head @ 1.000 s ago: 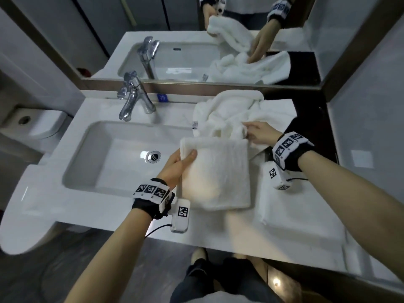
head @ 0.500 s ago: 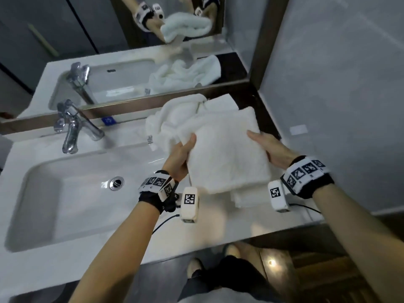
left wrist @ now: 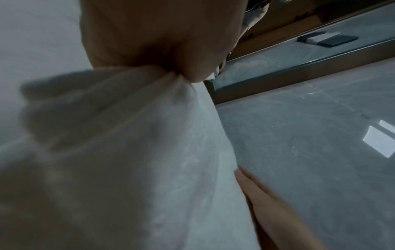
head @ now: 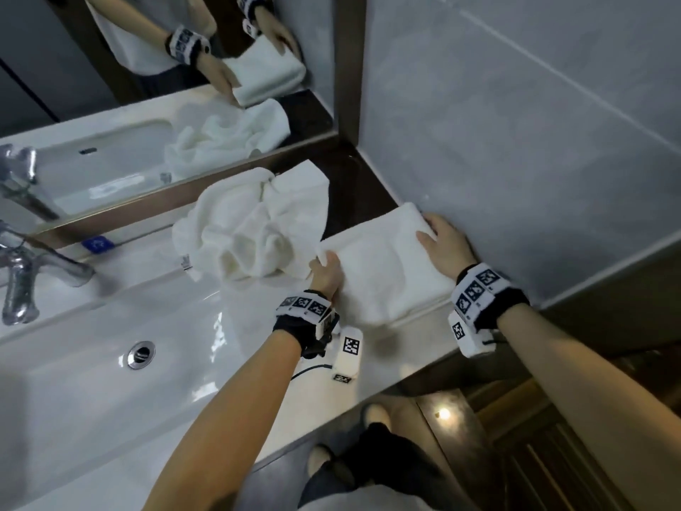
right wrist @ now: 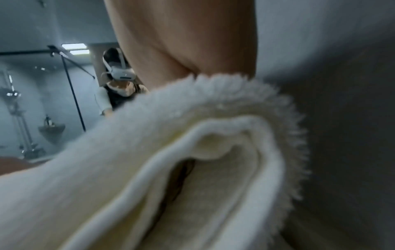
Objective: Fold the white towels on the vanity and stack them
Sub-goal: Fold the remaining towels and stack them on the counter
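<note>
A folded white towel [head: 383, 274] is at the right end of the vanity counter [head: 258, 326], its far side against the grey wall [head: 516, 142]. My left hand [head: 326, 272] pinches its left edge; the left wrist view shows the cloth [left wrist: 149, 160] bunched between thumb and fingers. My right hand [head: 442, 241] holds the far right corner next to the wall, thumb on top. The right wrist view shows the towel's layered edge [right wrist: 171, 169] close up. A crumpled pile of unfolded white towels [head: 250, 230] lies just left of it, by the mirror. Whether the folded towel rests fully on the counter I cannot tell.
The sink basin [head: 92, 363] with its drain [head: 141, 354] takes up the left of the vanity, with a chrome faucet [head: 22, 278] at the far left. The mirror [head: 147, 105] runs along the back. The wall closes off the right side.
Both hands have carried the folded towel from in front of the pile to the right, down to the counter's end by the wall. The pile has stayed put.
</note>
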### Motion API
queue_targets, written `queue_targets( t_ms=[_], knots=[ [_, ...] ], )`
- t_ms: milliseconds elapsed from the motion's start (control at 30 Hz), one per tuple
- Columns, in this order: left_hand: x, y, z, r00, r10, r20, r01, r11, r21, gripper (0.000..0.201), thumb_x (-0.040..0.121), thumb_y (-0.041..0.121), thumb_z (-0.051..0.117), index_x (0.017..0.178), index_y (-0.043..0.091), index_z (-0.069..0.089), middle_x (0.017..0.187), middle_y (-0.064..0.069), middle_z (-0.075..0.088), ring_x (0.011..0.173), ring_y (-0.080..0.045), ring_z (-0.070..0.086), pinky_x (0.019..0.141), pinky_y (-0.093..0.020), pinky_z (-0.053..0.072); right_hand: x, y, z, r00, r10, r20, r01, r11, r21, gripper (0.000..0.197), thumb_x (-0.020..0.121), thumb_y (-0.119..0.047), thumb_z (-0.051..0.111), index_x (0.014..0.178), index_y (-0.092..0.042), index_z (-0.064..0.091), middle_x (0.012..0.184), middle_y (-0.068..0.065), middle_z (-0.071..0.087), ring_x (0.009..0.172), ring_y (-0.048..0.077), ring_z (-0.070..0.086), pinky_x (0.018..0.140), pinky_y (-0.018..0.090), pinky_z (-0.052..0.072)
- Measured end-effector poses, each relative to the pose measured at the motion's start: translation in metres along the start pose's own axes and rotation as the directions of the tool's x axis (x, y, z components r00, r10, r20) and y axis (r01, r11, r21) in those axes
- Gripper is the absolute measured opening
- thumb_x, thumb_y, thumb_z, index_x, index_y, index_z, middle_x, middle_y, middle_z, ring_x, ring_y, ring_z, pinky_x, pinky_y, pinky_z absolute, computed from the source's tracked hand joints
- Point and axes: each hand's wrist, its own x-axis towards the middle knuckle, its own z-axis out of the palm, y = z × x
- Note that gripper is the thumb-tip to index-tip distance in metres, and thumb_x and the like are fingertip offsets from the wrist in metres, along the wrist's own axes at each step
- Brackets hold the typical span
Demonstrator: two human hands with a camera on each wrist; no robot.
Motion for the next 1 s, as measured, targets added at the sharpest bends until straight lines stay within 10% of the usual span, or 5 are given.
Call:
queue_targets(
  t_ms=[233,467,667,800,1000],
  knots=[
    [-0.024,-0.006,0.006,0.913,0.405,-0.045,-0.367,0.866,0.341,0.081,0.086,0.03,0.065,0.144,0.006,0.014,0.147,-0.018,0.021,0.129,-0.033,0.039,0.107,-0.036,0.033,-0.012,0.017,0.034,0.947,-0.321,0.001,0.302,0.892,-0.335,0.056,0.096,-0.023,0.046,0.147,-0.015,0.027,0.158,0.007,0.019,0.146,0.025,0.016,0.12,0.036,0.015],
    [-0.033,-0.023,0.009,0.983,0.183,-0.023,-0.175,0.965,0.198,0.076,0.088,0.037,0.061,0.14,0.01,0.013,0.139,-0.014,0.027,0.125,-0.036,0.042,0.105,-0.048,0.041,-0.006,0.035,0.053,0.947,-0.295,0.125,0.314,0.772,-0.553,0.056,0.1,-0.037,0.029,0.151,-0.027,0.009,0.161,-0.001,0.001,0.149,0.019,0.0,0.119,0.043,0.007],
    [-0.028,-0.022,0.002,0.994,-0.025,0.108,-0.005,0.963,0.269,0.049,0.093,0.042,0.048,0.118,0.005,0.027,0.098,-0.012,0.059,0.07,-0.02,0.062,0.058,-0.035,0.061,-0.002,0.037,0.059,0.942,-0.315,0.119,0.323,0.744,-0.585,0.057,0.099,-0.037,0.028,0.151,-0.026,0.007,0.161,0.0,0.002,0.149,0.021,0.002,0.118,0.043,0.009],
    [-0.026,-0.022,0.004,0.995,-0.017,0.094,-0.02,0.925,0.38,0.049,0.097,0.04,0.039,0.128,0.008,0.017,0.111,-0.026,0.06,0.091,-0.041,0.064,0.064,-0.044,0.059,-0.003,0.037,0.059,0.941,-0.32,0.112,0.322,0.739,-0.592,0.057,0.099,-0.037,0.028,0.151,-0.026,0.008,0.161,0.001,0.003,0.149,0.021,0.005,0.118,0.044,0.01],
    [-0.024,-0.026,0.01,0.805,0.593,-0.025,-0.292,0.433,0.852,0.069,0.086,0.025,0.053,0.144,0.006,0.022,0.141,-0.015,0.037,0.126,-0.034,0.041,0.102,-0.043,0.037,-0.004,0.034,0.059,0.944,-0.308,0.116,0.318,0.765,-0.56,0.057,0.098,-0.036,0.034,0.15,-0.025,0.015,0.161,0.002,0.009,0.148,0.022,0.008,0.117,0.047,0.014]
  ],
)
